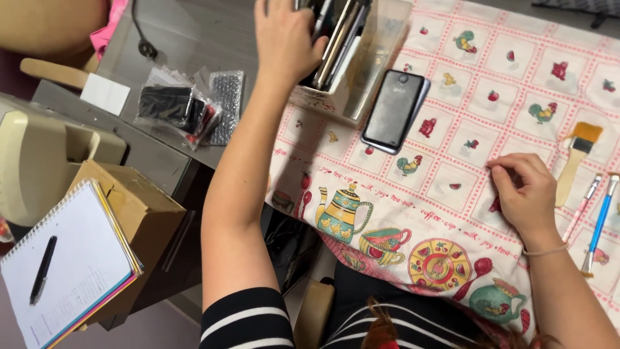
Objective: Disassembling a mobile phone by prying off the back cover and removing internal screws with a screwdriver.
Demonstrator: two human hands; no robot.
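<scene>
Fingers, left hand (284,39): reaching into clear box (378,61), grasp unclear.
Fingers, right hand (526,190): curled, pressing tablecloth (452,129), right of phone (392,110).
Brush (577,158): right of phone.

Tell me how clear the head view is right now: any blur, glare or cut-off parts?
Head view: even, soft light, faint shadows. The left hand in the clear container is slightly motion-blurred and cut by the top edge. Mild sheen on the black phone. The right hand on the patterned cloth is sharp.

Table under patterned cloth (516,84), dark phone (392,110), clear organiser box (374,58), paintbrush (577,158), two thin tools (597,220)
</scene>
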